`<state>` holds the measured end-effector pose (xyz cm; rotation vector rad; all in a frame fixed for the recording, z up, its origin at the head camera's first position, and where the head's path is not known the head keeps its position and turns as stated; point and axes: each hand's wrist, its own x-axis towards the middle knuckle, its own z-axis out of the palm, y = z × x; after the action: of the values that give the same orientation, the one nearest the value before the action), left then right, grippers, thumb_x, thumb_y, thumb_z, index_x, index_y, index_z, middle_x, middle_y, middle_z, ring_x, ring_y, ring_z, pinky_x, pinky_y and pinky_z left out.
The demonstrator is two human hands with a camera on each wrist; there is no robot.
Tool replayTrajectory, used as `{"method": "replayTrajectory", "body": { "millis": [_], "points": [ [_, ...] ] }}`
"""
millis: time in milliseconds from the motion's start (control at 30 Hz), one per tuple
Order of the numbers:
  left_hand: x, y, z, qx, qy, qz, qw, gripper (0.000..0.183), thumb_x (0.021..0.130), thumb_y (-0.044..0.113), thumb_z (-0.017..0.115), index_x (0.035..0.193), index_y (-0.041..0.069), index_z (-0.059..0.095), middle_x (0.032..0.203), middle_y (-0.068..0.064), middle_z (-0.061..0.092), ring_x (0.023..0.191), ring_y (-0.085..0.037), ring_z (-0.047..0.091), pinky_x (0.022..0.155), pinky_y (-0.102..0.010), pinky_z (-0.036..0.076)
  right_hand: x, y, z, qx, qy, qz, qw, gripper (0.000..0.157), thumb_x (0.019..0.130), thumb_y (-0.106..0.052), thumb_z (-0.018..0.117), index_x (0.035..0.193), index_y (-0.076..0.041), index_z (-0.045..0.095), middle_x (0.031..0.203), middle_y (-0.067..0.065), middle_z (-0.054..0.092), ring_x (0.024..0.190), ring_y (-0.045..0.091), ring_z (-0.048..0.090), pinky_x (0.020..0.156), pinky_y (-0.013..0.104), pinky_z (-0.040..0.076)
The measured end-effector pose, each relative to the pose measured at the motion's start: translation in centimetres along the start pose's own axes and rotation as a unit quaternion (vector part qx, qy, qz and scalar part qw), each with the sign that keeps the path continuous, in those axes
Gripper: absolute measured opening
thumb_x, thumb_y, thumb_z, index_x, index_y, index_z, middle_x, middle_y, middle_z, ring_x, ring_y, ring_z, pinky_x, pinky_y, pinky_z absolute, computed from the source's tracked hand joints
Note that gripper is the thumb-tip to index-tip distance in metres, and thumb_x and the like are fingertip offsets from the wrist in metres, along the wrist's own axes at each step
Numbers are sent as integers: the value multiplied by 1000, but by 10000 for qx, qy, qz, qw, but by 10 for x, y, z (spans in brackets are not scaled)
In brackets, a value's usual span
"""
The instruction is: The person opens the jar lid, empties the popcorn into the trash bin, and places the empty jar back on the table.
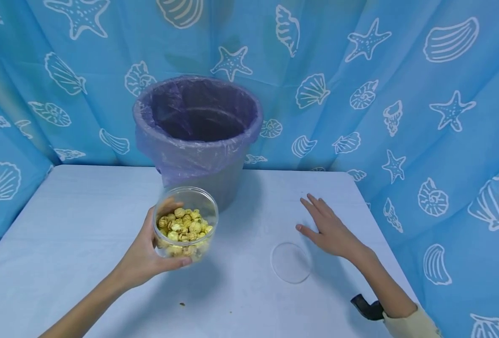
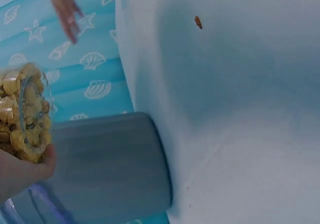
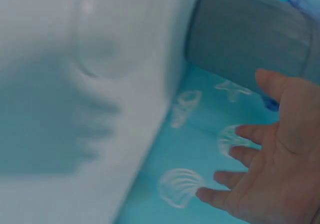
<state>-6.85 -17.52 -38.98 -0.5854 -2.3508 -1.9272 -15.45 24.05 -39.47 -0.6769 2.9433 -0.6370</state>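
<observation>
Head view, tub: we see the clear tub of popcorn raised toward 8 o'clock, in front of the bin.
Head view, left hand: the left hand grips the tub's side, thumb and fingers curled round it.
Head view, right hand: we find the right hand with fingers spread, a clear disc on the table at its 8 o'clock.
Left wrist view, tub: at 9 o'clock, thumb against it; a crumb lies at 1.
Right wrist view, right hand: palm showing at 4 o'clock, bin at 2.
</observation>
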Motion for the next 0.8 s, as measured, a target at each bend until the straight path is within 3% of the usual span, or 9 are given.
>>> {"method": "replayTrajectory", "body": {
  "millis": [367, 533, 800],
  "points": [
    [-7, 2, -3, 42, -18, -30, 10000, 107, 76, 0, 84, 158, 19, 16, 155, -7, 30, 134, -11, 38, 97, -22, 46, 60, -48, -80, -782, 361, -383, 9955, 65, 107, -36, 45, 159, -7, 20, 165, 19, 7, 149, 42, -3, 115, 65, 4],
    [-11, 4, -5, 133, 17, -75, 9999, 109, 76, 1, 84, 158, 22, 16, 155, -7, 30, 132, -10, 39, 96, -23, 47, 93, -66, -100, -1028, 455, -502, 9924, 64, 108, -41, 38, 160, -9, 20, 165, 18, 8, 149, 40, -3, 115, 66, 3],
    [-11, 6, -7, 147, 24, -4, 9999, 109, 76, 0, 84, 158, 19, 16, 155, -8, 30, 132, -8, 39, 94, -23, 49, 144, -92, -127, -1507, 486, -244, 9871, 66, 107, -54, 22, 162, -18, 12, 166, 9, 5, 150, 34, -6, 116, 63, -4]
  ]
}}
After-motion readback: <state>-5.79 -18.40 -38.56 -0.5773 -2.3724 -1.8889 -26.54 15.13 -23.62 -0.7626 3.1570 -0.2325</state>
